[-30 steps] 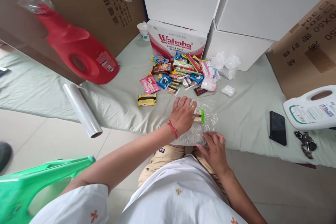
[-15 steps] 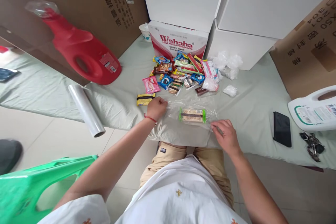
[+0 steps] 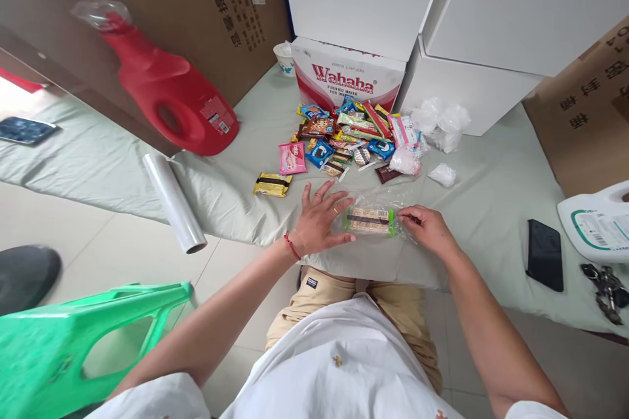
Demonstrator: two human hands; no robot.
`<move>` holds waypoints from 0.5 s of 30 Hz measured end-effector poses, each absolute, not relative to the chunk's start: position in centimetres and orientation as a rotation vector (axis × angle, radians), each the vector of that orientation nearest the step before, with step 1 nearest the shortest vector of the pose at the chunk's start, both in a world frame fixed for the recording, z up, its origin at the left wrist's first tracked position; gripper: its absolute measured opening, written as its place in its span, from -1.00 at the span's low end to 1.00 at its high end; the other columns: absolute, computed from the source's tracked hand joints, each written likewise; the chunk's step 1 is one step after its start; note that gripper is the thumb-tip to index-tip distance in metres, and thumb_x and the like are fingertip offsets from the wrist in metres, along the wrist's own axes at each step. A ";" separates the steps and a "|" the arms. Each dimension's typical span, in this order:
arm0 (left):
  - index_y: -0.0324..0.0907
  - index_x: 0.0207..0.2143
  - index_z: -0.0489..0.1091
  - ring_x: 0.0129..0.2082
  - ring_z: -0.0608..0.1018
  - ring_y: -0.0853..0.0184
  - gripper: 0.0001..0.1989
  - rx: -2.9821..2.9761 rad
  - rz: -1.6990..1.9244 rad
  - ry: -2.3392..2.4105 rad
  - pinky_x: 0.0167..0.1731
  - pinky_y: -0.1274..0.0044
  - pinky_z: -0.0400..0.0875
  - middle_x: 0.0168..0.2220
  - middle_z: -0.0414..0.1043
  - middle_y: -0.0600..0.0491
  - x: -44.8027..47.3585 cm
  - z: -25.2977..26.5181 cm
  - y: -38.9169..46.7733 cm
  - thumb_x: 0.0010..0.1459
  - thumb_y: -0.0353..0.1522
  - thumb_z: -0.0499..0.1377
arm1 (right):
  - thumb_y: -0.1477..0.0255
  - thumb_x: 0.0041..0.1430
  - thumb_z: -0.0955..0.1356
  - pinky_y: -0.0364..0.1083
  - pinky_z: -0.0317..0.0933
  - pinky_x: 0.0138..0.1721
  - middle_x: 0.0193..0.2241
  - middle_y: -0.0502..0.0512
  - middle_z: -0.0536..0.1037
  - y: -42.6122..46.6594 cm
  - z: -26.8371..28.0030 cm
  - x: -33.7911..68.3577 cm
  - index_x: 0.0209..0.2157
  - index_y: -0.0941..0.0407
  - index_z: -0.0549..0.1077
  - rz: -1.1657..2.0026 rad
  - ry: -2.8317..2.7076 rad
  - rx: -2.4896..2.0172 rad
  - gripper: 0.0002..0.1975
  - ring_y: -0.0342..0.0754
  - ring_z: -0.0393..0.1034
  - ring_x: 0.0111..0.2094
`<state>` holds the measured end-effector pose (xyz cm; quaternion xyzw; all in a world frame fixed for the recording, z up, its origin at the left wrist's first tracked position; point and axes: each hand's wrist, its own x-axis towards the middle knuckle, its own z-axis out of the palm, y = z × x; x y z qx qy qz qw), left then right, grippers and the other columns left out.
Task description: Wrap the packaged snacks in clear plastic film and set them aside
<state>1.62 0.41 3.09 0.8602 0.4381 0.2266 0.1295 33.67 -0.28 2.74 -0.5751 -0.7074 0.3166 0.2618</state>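
A snack pack with green ends (image 3: 369, 220) lies flat near the table's front edge, on a sheet of clear plastic wrap (image 3: 388, 196). At its left end my left hand (image 3: 322, 219) rests palm down with the fingers spread, over the wrap's left side. My right hand (image 3: 425, 228) is closed at the pack's right end, its fingertips pinching the edge of the wrap. Behind them is a heap of wrapped snacks (image 3: 344, 137). A yellow snack pack (image 3: 272, 184) and a pink one (image 3: 293, 158) lie to the left of the heap.
A roll of plastic wrap (image 3: 174, 203) and a red jug (image 3: 177, 98) are on the left. Crumpled wrap (image 3: 442, 175) lies right of the heap, before white boxes (image 3: 472, 91). A black phone (image 3: 544, 255), keys (image 3: 605, 291) and a white jug (image 3: 599, 222) sit at the right.
My left hand has let go of the wrap's left edge and spread open beside the pack. My right hand has come in closer to the pack's right end. The view has shifted slightly.
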 end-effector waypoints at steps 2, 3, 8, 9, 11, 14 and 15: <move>-0.04 -0.02 0.50 0.40 0.15 -0.07 -0.53 2.439 0.645 1.418 0.35 -0.06 -0.43 0.11 0.49 -0.07 1.6 2.4 0.8 0.15 0.03 0.24 | 0.24 0.22 0.34 -0.07 0.26 -0.27 -0.34 0.08 0.62 -0.2 2.2 34.1 -0.23 0.07 0.63 0.921 -1.835 -1.589 -0.73 -0.02 0.45 -0.34; -0.06 -0.14 0.52 0.39 0.19 -0.05 -0.63 2.393 0.652 1.492 0.36 -0.06 -0.39 0.06 0.51 -0.06 1.5 2.1 1.0 0.17 -0.02 0.25 | 0.21 0.20 0.36 -0.07 0.25 -0.29 -0.35 0.08 0.62 -0.2 2.0 34.3 -0.23 0.07 0.63 0.954 -1.785 -1.610 -0.72 -0.03 0.44 -0.35; -0.08 -0.32 0.51 0.37 0.22 -0.03 -0.79 2.240 0.648 1.618 0.34 -0.11 -0.30 0.02 0.53 -0.03 0.9 1.6 1.1 0.19 -0.15 0.25 | 0.11 0.07 0.46 -0.10 0.19 -0.36 -0.43 0.04 0.55 0.6 2.4 35.4 -0.21 0.11 0.62 1.139 -1.573 -1.607 -0.62 -0.08 0.33 -0.42; -0.08 -0.35 0.51 0.38 0.22 -0.03 -0.80 2.218 0.657 1.610 0.34 -0.11 -0.30 0.02 0.53 -0.01 0.9 1.6 0.9 0.21 -0.16 0.24 | 0.10 0.05 0.48 -0.11 0.19 -0.37 -0.43 0.03 0.54 0.8 2.7 35.5 -0.21 0.11 0.62 1.164 -1.553 -1.581 -0.60 -0.09 0.32 -0.42; -0.09 -0.41 0.49 0.36 0.24 0.01 -0.77 2.148 0.713 1.634 0.35 -0.09 -0.27 0.00 0.55 0.01 1.0 1.4 0.5 0.25 -0.20 0.18 | 0.10 0.02 0.50 -0.12 0.19 -0.36 -0.42 0.02 0.52 1.4 3.2 35.4 -0.20 0.11 0.62 1.198 -1.526 -1.529 -0.59 -0.10 0.31 -0.40; -0.10 -0.44 0.47 0.27 0.36 0.06 -0.71 1.966 0.802 1.810 0.34 -0.02 -0.09 -0.10 0.58 0.00 1.3 0.6 -0.1 0.31 -0.25 0.08 | 0.09 0.00 0.50 -0.13 0.15 -0.41 -0.43 0.01 0.49 2.3 3.2 35.2 -0.18 0.11 0.61 1.251 -1.484 -1.527 -0.56 -0.13 0.27 -0.44; -0.10 -0.45 0.46 0.24 0.39 0.05 -0.71 1.918 0.804 1.882 0.32 -0.01 -0.04 -0.14 0.58 -0.01 1.3 0.2 -0.3 0.31 -0.26 0.08 | 0.08 0.00 0.49 -0.13 0.13 -0.44 -0.45 0.00 0.48 2.5 2.9 35.1 -0.19 0.11 0.60 1.258 -1.478 -1.559 -0.56 -0.13 0.24 -0.47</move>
